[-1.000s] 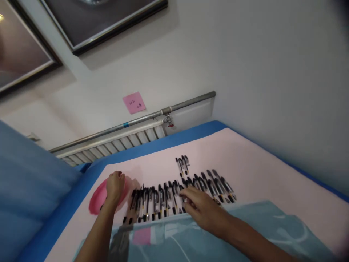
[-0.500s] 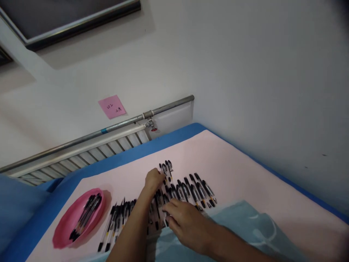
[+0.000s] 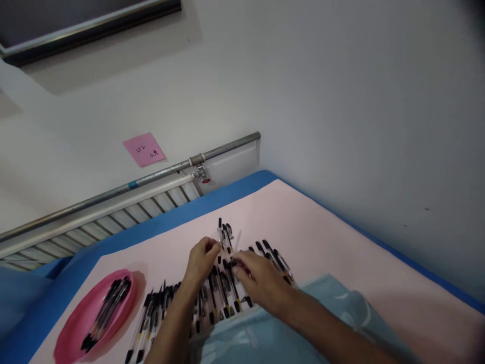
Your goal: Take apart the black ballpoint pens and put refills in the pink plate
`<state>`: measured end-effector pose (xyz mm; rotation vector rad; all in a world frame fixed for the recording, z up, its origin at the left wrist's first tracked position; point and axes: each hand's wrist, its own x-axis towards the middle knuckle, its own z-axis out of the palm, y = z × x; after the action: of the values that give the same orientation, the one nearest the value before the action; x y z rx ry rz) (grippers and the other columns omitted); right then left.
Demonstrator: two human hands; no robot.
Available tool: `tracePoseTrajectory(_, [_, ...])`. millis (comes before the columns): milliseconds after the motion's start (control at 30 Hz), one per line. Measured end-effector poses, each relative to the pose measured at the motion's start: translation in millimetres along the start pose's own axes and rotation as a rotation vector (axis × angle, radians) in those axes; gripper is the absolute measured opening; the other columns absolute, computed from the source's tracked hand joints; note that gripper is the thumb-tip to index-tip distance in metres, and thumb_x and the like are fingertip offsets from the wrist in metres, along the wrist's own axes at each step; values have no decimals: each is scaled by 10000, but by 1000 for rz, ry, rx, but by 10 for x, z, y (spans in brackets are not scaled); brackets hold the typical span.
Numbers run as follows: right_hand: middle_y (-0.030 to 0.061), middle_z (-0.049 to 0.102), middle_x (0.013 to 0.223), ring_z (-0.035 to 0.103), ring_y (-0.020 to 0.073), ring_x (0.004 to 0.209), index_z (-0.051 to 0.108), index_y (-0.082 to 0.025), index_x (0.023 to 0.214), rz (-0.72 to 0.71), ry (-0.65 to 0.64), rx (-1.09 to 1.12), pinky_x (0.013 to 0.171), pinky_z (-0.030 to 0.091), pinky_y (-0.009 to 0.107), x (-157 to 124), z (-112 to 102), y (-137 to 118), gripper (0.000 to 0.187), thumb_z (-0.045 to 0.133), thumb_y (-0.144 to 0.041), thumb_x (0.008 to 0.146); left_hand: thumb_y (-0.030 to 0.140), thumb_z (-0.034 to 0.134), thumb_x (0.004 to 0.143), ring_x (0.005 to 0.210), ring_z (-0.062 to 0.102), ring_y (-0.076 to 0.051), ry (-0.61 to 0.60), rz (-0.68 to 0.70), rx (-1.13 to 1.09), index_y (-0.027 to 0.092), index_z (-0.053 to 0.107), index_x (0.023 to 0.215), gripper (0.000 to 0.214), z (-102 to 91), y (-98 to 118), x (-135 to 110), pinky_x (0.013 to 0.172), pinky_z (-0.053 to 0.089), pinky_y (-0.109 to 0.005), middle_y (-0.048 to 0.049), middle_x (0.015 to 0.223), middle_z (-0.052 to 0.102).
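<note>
My left hand (image 3: 201, 259) is closed in a pinch on a clear-barrelled pen (image 3: 220, 230) with a black cap, at the far end of the pen group. To its right, my right hand (image 3: 261, 279) has thumb and fingers closed on a small black piece, seemingly the end of a pen (image 3: 234, 261); the rest is blurred. Beneath and between both hands lie loose black-capped pens (image 3: 214, 293) with clear barrels, side by side. More pens (image 3: 151, 308) lie left of my left forearm, and others (image 3: 276, 257) beyond my right hand.
A pink oval bowl (image 3: 66, 328) with several pens in it stands at left. Pale pink paper (image 3: 295, 217) covers the blue surface (image 3: 242, 184). Light blue cloth (image 3: 333, 303) lies at the near edge. Behind are a radiator (image 3: 132, 217), a pipe (image 3: 159, 177) and the wall.
My right hand has moved up and away from the near pens, closer to my left hand. My left hand has shifted slightly left, and a pen now stands out at its fingertips. The view has shifted slightly.
</note>
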<state>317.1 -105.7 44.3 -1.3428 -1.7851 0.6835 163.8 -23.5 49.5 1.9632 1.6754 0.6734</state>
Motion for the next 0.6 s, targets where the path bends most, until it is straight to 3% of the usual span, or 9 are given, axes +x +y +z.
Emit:
tracePoseTrajectory(100, [50,620,836,557,155,767,547,-171,957,127,116,123,685,390,258,79,-55,47,207,428,-281,828,354,502,729,564,473,-113,-39,142,-199,182,539,675,184,78,148,-298,542,358,-214,26,590,527])
tracePoseTrajectory(233, [7,575,663,529,137,647,501,-184,712,211,201,216,582,374,231,116,-106,58,188,413,-315,815,328,510,736,582,466,-109,-109,265,-152,187,551,705,150,155,274,-476,537,338,-212,19,630,532])
tracePoseTrajectory(333, [-18,514,568,489,131,585,436,-200,636,214,268,239,518,349,220,123,-142,63,226,404,-342,808,368,528,729,613,492,-115,-134,236,-116,190,569,762,186,100,200,-333,564,363,-213,12,662,558])
tracePoseTrajectory(467, [-36,457,508,447,123,525,412,-207,630,205,304,257,484,326,216,135,-180,80,241,414,-374,803,324,515,730,647,541,-126,-49,-52,175,180,569,736,154,11,-44,68,590,377,-216,-7,680,608])
tracePoseTrajectory(600, [-40,435,517,419,116,511,393,-209,624,190,292,226,477,310,214,138,-187,88,249,435,-380,799,293,524,690,714,586,-177,-68,-153,290,174,585,721,137,95,-157,353,600,382,-249,-63,762,660])
